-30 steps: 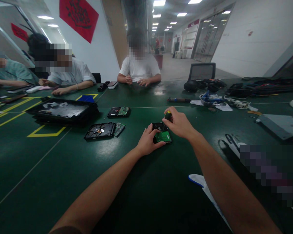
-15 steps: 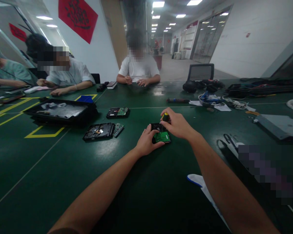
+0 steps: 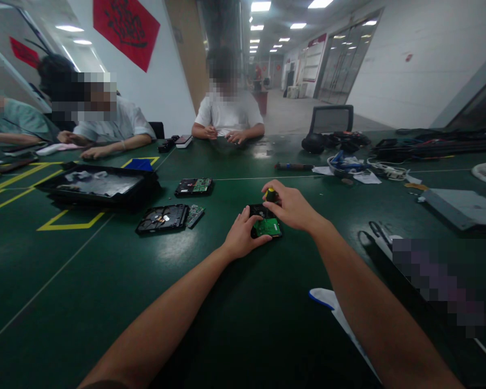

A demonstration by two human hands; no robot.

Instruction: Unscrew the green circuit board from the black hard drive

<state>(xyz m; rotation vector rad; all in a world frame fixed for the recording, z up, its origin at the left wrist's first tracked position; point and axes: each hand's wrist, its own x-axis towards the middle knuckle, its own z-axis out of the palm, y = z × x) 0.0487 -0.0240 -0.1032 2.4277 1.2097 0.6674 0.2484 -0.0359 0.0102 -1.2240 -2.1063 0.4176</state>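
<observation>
A hard drive (image 3: 271, 227) with a green circuit board lies flat on the dark green table in front of me. My left hand (image 3: 242, 235) is closed around its left and near sides, fingers and thumb pressing its edges. Over the far part of the drive, my right hand (image 3: 290, 206) pinches the yellow-and-black handle of a screwdriver (image 3: 270, 194), held roughly upright. Its tip is too small to make out. To the left rest another hard drive (image 3: 162, 219), a loose circuit board (image 3: 195, 216) beside it, and a further hard drive (image 3: 194, 187) behind.
A black tray (image 3: 99, 186) stands at the left. A white cloth item with blue edging (image 3: 324, 298) lies near my right forearm. At the right are a grey metal case (image 3: 464, 205) and cables (image 3: 392, 172). Several people sit across the table.
My right hand and the screwdriver have shifted slightly left over the drive. My left hand keeps its hold, and the whole view has moved a little.
</observation>
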